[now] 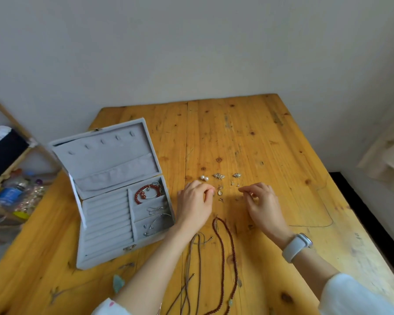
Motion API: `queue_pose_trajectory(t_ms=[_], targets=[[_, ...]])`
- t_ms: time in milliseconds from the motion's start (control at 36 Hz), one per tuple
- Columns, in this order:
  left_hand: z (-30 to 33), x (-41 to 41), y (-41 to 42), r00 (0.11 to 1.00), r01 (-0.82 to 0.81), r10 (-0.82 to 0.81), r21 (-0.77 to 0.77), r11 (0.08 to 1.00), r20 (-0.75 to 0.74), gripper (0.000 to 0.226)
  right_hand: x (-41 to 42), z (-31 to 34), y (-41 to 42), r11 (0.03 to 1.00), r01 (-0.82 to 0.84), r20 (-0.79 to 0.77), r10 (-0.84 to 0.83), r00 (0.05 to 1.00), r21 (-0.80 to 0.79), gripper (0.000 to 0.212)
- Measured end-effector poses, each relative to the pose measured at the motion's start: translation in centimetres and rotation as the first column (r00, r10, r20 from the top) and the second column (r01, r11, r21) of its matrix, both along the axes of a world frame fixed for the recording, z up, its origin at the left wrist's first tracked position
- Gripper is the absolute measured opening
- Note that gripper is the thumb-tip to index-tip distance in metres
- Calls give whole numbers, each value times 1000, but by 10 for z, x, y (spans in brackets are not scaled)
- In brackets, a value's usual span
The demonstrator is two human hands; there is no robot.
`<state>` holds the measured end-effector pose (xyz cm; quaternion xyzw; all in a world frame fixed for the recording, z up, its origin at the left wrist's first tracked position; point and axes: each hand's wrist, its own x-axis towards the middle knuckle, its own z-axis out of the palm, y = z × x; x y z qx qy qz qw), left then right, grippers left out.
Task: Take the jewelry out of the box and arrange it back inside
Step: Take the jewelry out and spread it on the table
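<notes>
A grey velvet jewelry box (pixel 107 226) stands open on the left of the wooden table (pixel 271 144). A red bead bracelet (pixel 146 192) and silver pieces (pixel 157 210) lie in its right compartments. On the table, two pearls (pixel 204 177), silver ornaments (pixel 219 176) and tiny earrings (pixel 220 191) are laid out. My left hand (pixel 195 202) hovers beside the earrings with its fingertips pinched together; what they hold is too small to see. My right hand (pixel 261 201) does the same on the other side. A dark red bead necklace (pixel 228 255) and cord necklaces (pixel 196 258) lie near me.
A pale green stone pendant (pixel 118 283) lies near the table's front edge. A wooden shelf (pixel 7 178) with bottles stands left of the table. White walls close in behind and to the right. A white watch (pixel 297 246) is on my right wrist.
</notes>
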<state>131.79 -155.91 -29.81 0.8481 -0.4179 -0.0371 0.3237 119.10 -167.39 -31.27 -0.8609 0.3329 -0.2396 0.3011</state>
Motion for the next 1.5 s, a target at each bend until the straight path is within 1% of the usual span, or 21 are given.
queue_pose_trajectory(t_ms=[111, 194, 333, 417, 472, 528, 611, 639, 722, 806, 889, 944, 1000, 1083, 1139, 1194, 1278, 1361, 1444, 1500], targets=[[0, 10, 39, 996, -74, 76, -42, 996, 55, 18, 15, 7, 25, 995, -97, 16, 97, 995, 20, 20], [-2, 25, 74, 977, -187, 189, -31, 982, 95, 17, 32, 9, 46, 981, -187, 16, 187, 982, 42, 20], [-9, 55, 129, 900, -410, 383, 105, 906, 207, 24, 71, 13, 76, 954, -300, -34, 300, 953, 21, 21], [-16, 72, 152, 889, -445, 400, 212, 870, 224, 35, 100, 15, 89, 941, -336, -75, 332, 940, -47, 22], [-21, 77, 160, 903, -423, 383, 247, 872, 193, 42, 121, 17, 95, 938, -334, -104, 324, 940, -96, 23], [-22, 77, 163, 909, -409, 369, 240, 880, 194, 50, 142, 20, 98, 936, -322, -155, 300, 941, -144, 26], [-25, 76, 162, 908, -407, 361, 239, 882, 214, 44, 166, 22, 101, 924, -301, -286, 230, 930, -234, 30], [-24, 76, 162, 907, -409, 364, 231, 883, 215, 46, 172, 22, 101, 915, -301, -333, 205, 920, -268, 31], [-23, 75, 163, 905, -408, 361, 218, 887, 223, 68, 185, 21, 102, 877, -332, -472, 143, 870, -347, 35], [-23, 74, 163, 901, -414, 367, 205, 887, 232, 69, 189, 17, 103, 856, -343, -506, 115, 855, -387, 33], [-22, 73, 162, 899, -421, 373, 215, 881, 231, 67, 188, 14, 102, 847, -336, -464, 122, 877, -412, 29], [-22, 73, 162, 904, -413, 365, 233, 880, 224, 69, 186, 14, 101, 866, -320, -383, 166, 909, -385, 27], [-21, 72, 162, 906, -409, 362, 237, 881, 219, 68, 183, 17, 100, 892, -332, -213, 276, 937, -305, 21], [-20, 72, 162, 911, -403, 357, 255, 879, 207, 55, 175, 33, 100, 899, -414, 46, 424, 905, -140, 8], [-19, 73, 161, 911, -405, 361, 270, 874, 197, 44, 166, 48, 99, 897, -427, 167, 442, 882, -119, 3], [-15, 76, 157, 906, -419, 376, 270, 867, 195, 38, 155, 59, 96, 910, -394, 265, 414, 871, -127, 4], [-7, 81, 142, 909, -400, 354, 224, 889, 222, 33, 139, 66, 86, 929, -350, 323, 369, 871, -118, 5], [0, 88, 119, 931, -320, 262, 226, 920, 254, 31, 125, 64, 76, 937, -337, 314, 349, 883, -92, 5], [6, 100, 97, 948, -252, 167, 318, 914, 271, 27, 110, 61, 65, 949, -307, 312, 314, 897, -74, 5], [10, 108, 86, 948, -225, 98, 421, 879, 301, 23, 99, 59, 59, 957, -283, 294, 289, 911, -65, 6]])
